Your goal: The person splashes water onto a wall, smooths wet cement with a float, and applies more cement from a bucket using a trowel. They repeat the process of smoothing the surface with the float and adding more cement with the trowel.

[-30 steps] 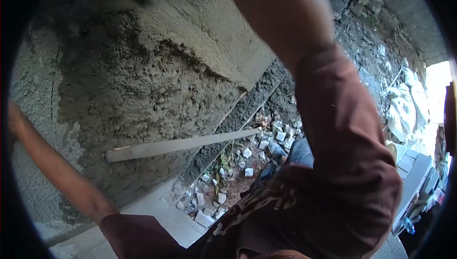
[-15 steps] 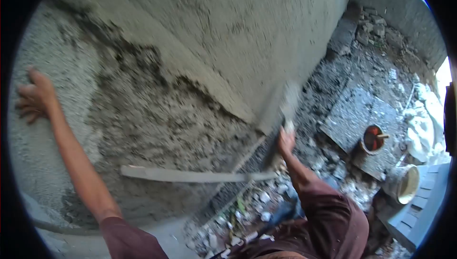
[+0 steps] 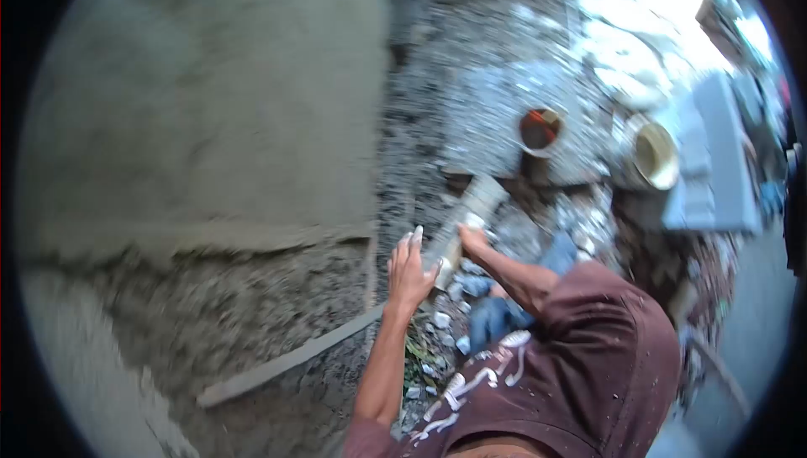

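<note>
My right hand [image 3: 472, 241] grips a grey, mortar-caked plastering float [image 3: 467, 210], held low in front of me over the rubble. Beside it, my left hand [image 3: 409, 269] has its fingers spread and rests against the float's near edge. The picture is blurred, so I cannot tell whether the left hand grips anything. The plastered wall [image 3: 210, 113] fills the left side, smooth above and rough, dark and wet below [image 3: 210, 307].
A wooden strip [image 3: 286, 361] leans along the wall's foot. On the ground to the right stand a red-lined bucket [image 3: 540, 128] and a cream bucket [image 3: 654, 155], next to grey blocks [image 3: 710, 164]. Broken stone and rubble [image 3: 445, 323] lie under my hands.
My view has swung right, away from the wall. My left hand left the wall and came down to the float. My right hand lowered the float from the wall's edge.
</note>
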`<act>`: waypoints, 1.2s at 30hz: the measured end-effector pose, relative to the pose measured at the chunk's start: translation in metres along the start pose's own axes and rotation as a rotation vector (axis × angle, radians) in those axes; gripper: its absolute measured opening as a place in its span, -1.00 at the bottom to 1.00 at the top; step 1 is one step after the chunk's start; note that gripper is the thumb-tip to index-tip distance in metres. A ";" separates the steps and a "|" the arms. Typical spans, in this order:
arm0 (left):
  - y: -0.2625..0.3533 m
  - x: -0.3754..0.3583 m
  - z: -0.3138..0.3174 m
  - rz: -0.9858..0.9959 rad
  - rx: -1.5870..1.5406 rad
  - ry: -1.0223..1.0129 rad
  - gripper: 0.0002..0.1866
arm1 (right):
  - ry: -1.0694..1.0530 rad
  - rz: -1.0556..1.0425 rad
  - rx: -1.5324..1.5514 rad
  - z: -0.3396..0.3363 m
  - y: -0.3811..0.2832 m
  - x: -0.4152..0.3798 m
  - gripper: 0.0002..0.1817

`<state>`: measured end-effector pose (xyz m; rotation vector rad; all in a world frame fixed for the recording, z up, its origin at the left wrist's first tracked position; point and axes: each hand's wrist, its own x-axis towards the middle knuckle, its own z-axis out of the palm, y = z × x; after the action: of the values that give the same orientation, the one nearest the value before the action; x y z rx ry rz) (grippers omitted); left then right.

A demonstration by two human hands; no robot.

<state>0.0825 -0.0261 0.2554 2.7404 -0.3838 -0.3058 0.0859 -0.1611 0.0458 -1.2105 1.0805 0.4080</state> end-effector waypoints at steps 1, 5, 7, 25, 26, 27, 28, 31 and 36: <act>0.028 0.013 0.041 -0.005 0.065 -0.137 -0.19 | -0.023 -0.057 -0.114 -0.003 0.033 0.063 -0.39; 0.078 0.063 0.151 0.083 0.373 -0.361 -0.29 | -0.024 -0.104 -0.050 -0.077 -0.028 0.051 -0.30; 0.113 0.090 0.175 0.132 0.442 -0.309 -0.39 | 0.083 -0.159 -0.082 -0.116 -0.058 0.054 -0.37; 0.288 0.310 0.387 -0.417 -0.020 -0.426 -0.45 | 0.604 -0.009 -0.217 -0.777 -0.144 0.544 -0.30; 0.290 0.313 0.393 -0.439 0.002 -0.421 -0.45 | 0.582 -0.013 -0.215 -0.786 -0.131 0.578 -0.37; 0.294 0.317 0.398 -0.441 0.009 -0.428 -0.45 | 0.370 0.129 -0.144 -0.809 -0.108 0.623 -0.38; 0.296 0.322 0.404 -0.438 0.012 -0.427 -0.45 | 0.436 0.052 -0.083 -0.793 -0.107 0.624 -0.44; 0.294 0.324 0.414 -0.590 -0.042 -0.469 -0.44 | 0.373 -0.058 -0.180 -0.779 -0.074 0.660 -0.45; 0.281 0.310 0.408 -0.502 0.004 -0.508 -0.38 | 0.227 -0.052 -0.139 -0.777 0.005 0.667 -0.47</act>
<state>0.2054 -0.5013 -0.0623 2.6958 0.1964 -1.1364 0.0504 -1.0353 -0.4871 -1.4310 1.2279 0.3147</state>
